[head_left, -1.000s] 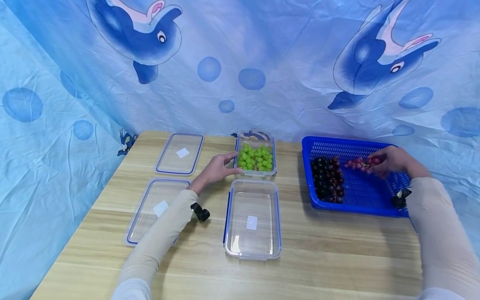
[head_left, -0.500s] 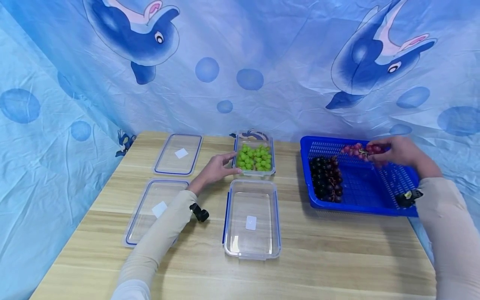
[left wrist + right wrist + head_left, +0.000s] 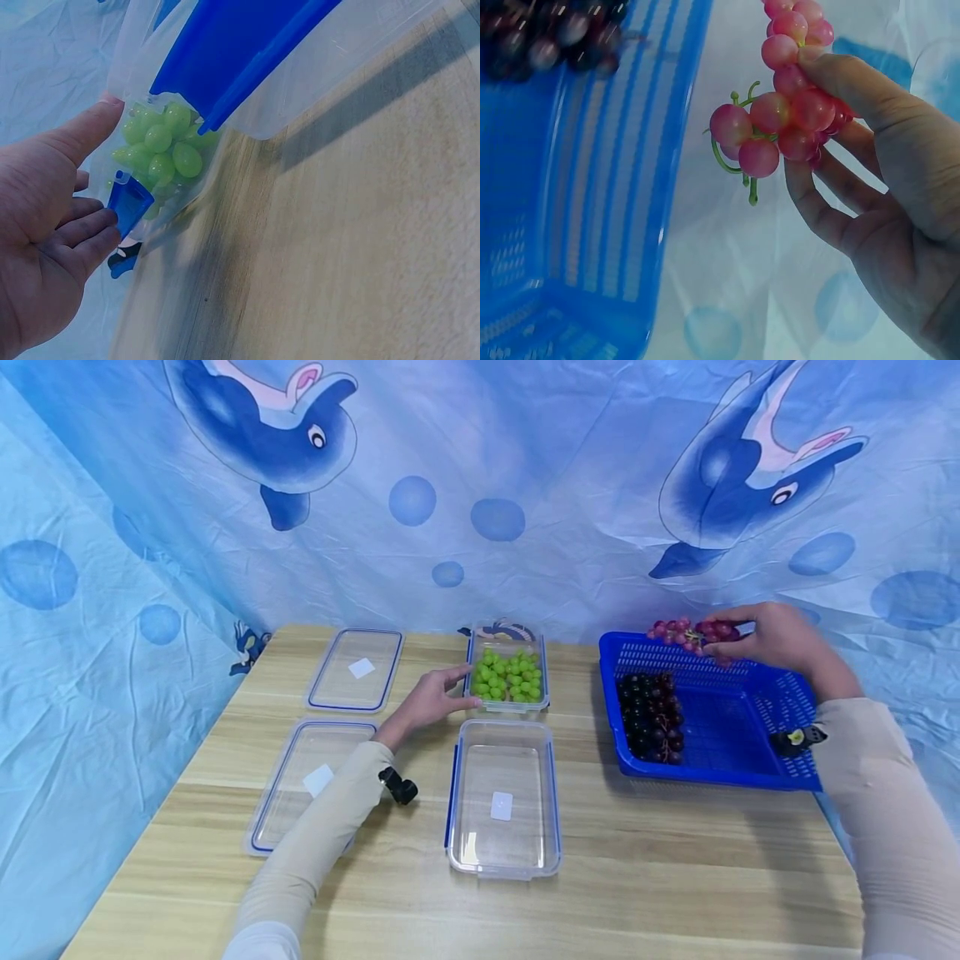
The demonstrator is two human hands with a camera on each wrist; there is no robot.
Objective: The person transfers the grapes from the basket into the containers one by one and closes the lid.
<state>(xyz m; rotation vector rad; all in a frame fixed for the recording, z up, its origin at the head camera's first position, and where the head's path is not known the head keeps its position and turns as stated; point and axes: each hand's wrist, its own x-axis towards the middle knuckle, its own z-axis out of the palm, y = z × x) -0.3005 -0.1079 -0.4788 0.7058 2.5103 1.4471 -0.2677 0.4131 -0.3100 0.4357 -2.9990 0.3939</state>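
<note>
My right hand [image 3: 776, 639] pinches a bunch of red grapes [image 3: 693, 633] between thumb and fingers, raised over the far rim of the blue basket [image 3: 720, 781]. In the right wrist view, the bunch of red grapes [image 3: 795, 120] hangs with its green stems showing. Dark grapes [image 3: 651, 718] lie along the basket's left side. My left hand [image 3: 431, 697] rests at the left side of a small clear container [image 3: 546, 681] with green grapes [image 3: 508, 677] in it. The left wrist view has the left thumb at its corner and the fingers beside a blue clasp [image 3: 129, 202].
A larger clear container [image 3: 504, 852] with a white label stands nearer me, in front of the small one. Two clear lids with blue seals lie on the left, a small lid [image 3: 341, 677] behind a large lid [image 3: 285, 793]. A blue dolphin curtain [image 3: 562, 435] hangs behind the table.
The red grapes have risen out of the blue basket with my right hand, moving up and slightly left over its far rim. My left hand keeps its place at the small container.
</note>
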